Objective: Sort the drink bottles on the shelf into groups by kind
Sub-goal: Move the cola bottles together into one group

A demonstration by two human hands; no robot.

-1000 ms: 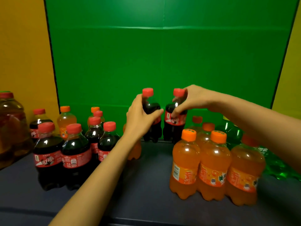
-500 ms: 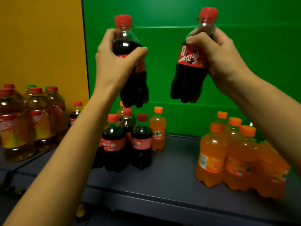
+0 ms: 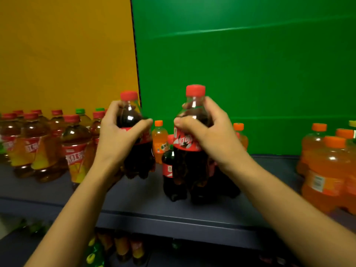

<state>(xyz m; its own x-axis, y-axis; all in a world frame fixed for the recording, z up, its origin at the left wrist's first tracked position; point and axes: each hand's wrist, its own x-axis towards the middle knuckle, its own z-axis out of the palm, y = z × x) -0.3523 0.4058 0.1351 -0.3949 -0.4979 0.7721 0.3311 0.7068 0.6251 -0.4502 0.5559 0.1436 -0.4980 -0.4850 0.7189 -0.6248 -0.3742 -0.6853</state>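
My left hand grips a small red-capped cola bottle around its shoulder, held a little above the dark shelf. My right hand grips a second cola bottle, low at the front of a cola cluster that it partly hides. Whether this bottle rests on the shelf I cannot tell. Two orange soda bottles stand behind the colas. A group of orange soda bottles stands at the right.
Several large amber tea bottles with red labels crowd the shelf's left part, two with green caps at the back. A yellow panel and a green panel form the back wall. A lower shelf holds blurred bottles.
Both hands have come down from head height with the two cola bottles and moved left, to the cola cluster. The view has swung left, so the tea bottles show more fully.
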